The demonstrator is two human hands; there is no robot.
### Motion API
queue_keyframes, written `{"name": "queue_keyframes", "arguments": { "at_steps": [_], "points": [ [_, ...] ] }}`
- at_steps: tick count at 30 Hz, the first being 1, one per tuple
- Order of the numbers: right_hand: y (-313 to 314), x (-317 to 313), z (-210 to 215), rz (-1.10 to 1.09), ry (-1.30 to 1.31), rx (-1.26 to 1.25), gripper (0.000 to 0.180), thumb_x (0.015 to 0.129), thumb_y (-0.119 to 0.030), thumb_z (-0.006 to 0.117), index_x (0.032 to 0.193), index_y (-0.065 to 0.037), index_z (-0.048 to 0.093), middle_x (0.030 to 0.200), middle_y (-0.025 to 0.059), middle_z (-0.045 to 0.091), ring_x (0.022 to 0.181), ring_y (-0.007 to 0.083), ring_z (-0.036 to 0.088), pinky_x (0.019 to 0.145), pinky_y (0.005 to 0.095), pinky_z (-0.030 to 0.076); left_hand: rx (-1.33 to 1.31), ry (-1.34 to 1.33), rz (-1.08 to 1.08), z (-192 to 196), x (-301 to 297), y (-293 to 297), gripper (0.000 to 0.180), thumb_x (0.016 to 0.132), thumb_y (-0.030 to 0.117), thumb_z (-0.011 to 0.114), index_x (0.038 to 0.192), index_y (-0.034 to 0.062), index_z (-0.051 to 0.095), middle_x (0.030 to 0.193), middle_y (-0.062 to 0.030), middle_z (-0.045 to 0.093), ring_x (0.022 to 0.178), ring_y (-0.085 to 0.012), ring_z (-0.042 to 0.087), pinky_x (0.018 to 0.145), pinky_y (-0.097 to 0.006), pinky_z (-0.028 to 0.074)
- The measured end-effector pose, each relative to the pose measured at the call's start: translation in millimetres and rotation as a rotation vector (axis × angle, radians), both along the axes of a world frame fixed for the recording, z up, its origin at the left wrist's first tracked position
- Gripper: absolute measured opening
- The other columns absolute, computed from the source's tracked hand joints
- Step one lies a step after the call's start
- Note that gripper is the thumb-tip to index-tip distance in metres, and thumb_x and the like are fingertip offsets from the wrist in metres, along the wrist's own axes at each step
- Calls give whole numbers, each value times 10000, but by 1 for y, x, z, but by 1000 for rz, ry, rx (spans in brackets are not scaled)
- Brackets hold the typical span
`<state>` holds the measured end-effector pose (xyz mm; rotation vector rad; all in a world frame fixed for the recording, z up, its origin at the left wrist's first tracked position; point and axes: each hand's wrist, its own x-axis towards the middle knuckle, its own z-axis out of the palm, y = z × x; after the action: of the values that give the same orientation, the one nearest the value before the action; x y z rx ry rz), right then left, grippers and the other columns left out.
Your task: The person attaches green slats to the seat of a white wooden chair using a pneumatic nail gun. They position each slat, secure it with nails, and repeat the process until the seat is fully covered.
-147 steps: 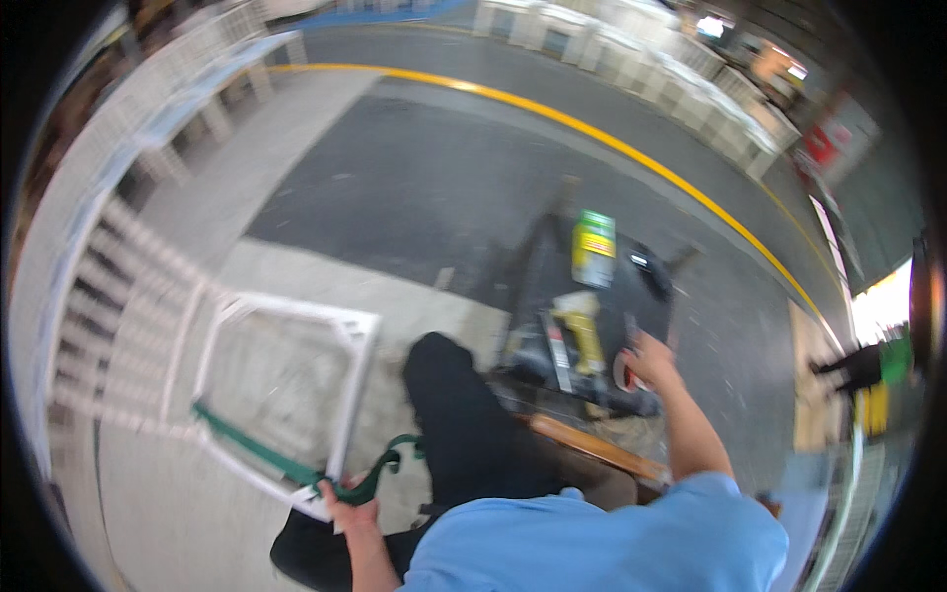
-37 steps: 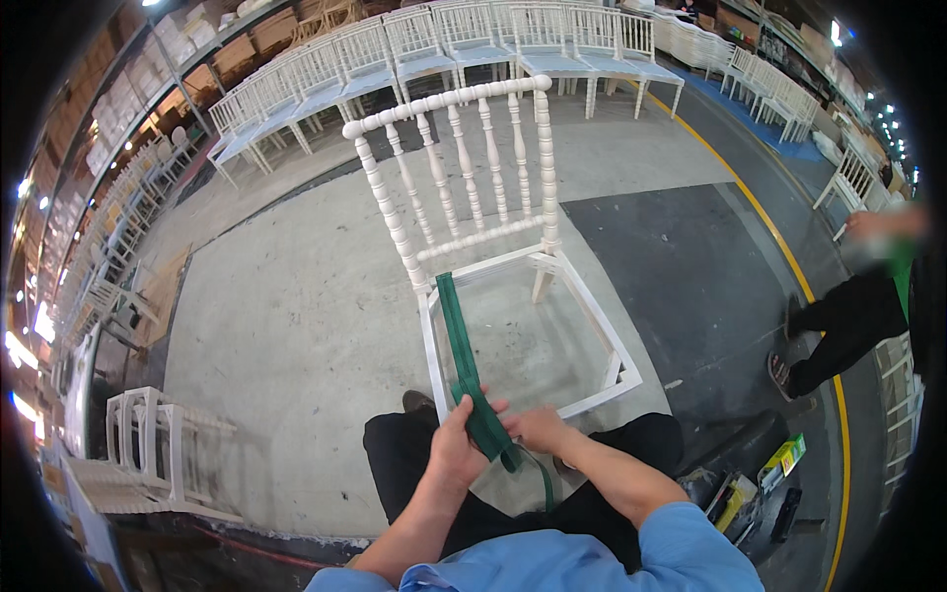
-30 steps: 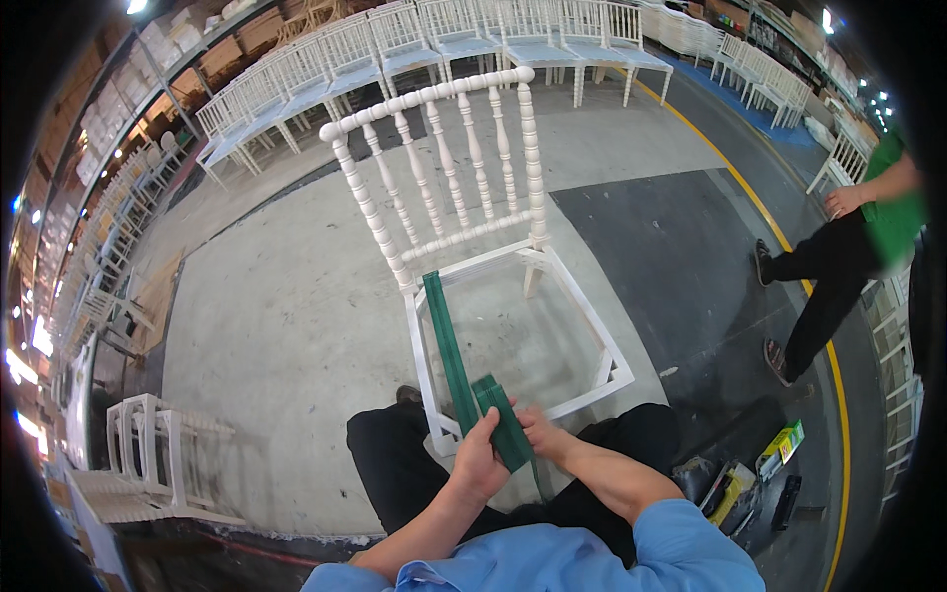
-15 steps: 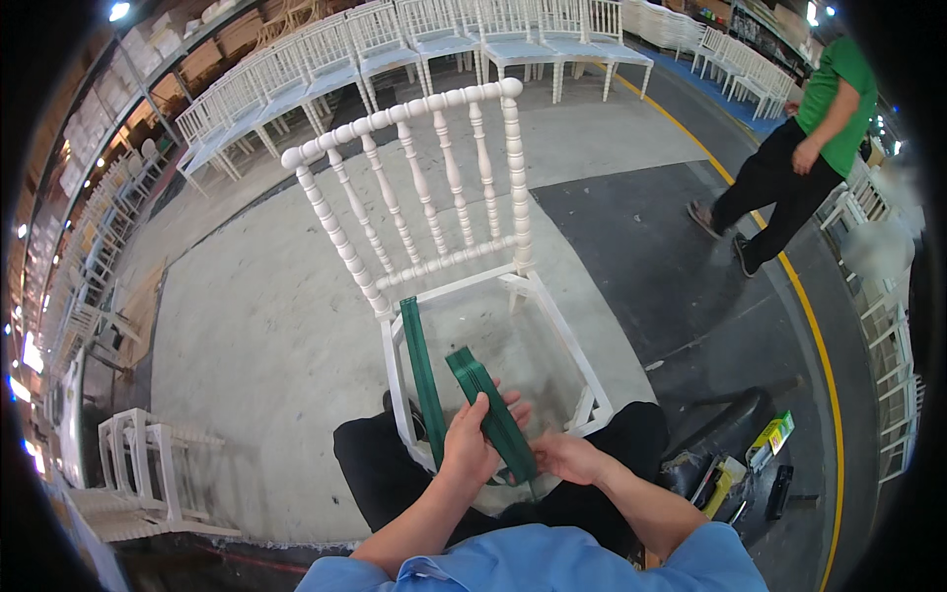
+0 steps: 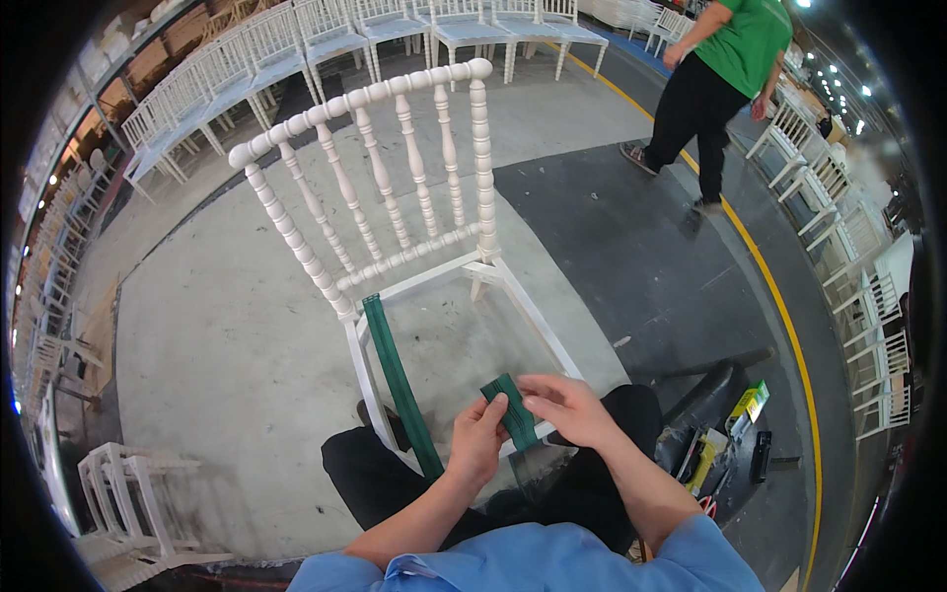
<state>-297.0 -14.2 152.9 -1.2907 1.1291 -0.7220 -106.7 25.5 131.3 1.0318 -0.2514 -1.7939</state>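
A white chair frame (image 5: 362, 370) with a spindle back stands before me, its seat an unfilled frame. One length of green webbing (image 5: 400, 385) runs from the back rail to the front along the left side of the seat. My left hand (image 5: 477, 436) pinches a folded bundle of green webbing (image 5: 513, 412) between thumb and fingers, above the front of the seat. On the bundle's right edge, my right hand (image 5: 570, 407) grips with thumb and fingertips. A loose part of the webbing hangs below, over my lap.
At my right, a dark padded seat (image 5: 702, 419) carries tools, a yellow-handled tool (image 5: 705, 462) and a green-yellow box (image 5: 747, 407). A person in a green shirt (image 5: 747, 44) walks beyond the yellow floor line (image 5: 762, 266). Rows of white chairs (image 5: 326, 35) stand behind; a white chair (image 5: 128, 493) is at left.
My right hand has risen from the bundle's lower end to its upper right edge. The bundle now looks shorter. The view shifted, and the person in green has walked on.
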Motion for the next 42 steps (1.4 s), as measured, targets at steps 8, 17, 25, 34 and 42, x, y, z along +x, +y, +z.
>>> {"name": "queue_keyframes", "arguments": {
  "at_steps": [8, 17, 25, 34, 42],
  "points": [
    [-5, 24, 7, 1, 234, -193, 172, 993, -119, 728, 1113, 2, 715, 1001, 128, 746, 933, 223, 733, 805, 338, 567, -5, -103, 88, -8, -1, 9, 99, 1065, 183, 689, 1107, 96, 668, 986, -9, 722, 852, -117, 688, 791, -330, 576],
    [-26, 0, 14, 85, 244, -544, 160, 947, -56, 736, 1104, -30, 720, 980, 132, 728, 898, 327, 729, 783, 397, 570, -1, -28, 88, 0, -12, -4, 89, 1059, 167, 696, 1051, 89, 655, 922, -3, 692, 840, -114, 673, 772, -315, 559],
    [-63, -6, -1, 229, 303, -534, 102, 943, -75, 730, 1039, -46, 709, 994, 140, 649, 897, 381, 665, 785, 437, 547, -660, -1345, -76, 13, -2, -38, 252, 880, 87, 827, 1090, 28, 703, 1128, -125, 679, 1033, -269, 695, 851, -378, 561],
    [-66, 3, -75, 76, -364, 524, 656, 995, 8, 715, 1571, -45, 406, 1090, 104, 714, 984, 141, 700, 820, 287, 562, -288, -1197, -149, -47, 36, -159, 171, 945, 154, 766, 987, -11, 762, 825, -129, 750, 756, -236, 722, 723, -358, 554],
    [-97, -16, -120, -36, 155, 371, 786, 926, -53, 810, 1606, -59, 416, 1075, 154, 725, 946, 198, 714, 830, 351, 576, -216, -1407, -65, -120, 62, -318, 220, 925, 260, 755, 946, 47, 804, 899, -156, 785, 876, -351, 752, 807, -454, 568]
  ]
}}
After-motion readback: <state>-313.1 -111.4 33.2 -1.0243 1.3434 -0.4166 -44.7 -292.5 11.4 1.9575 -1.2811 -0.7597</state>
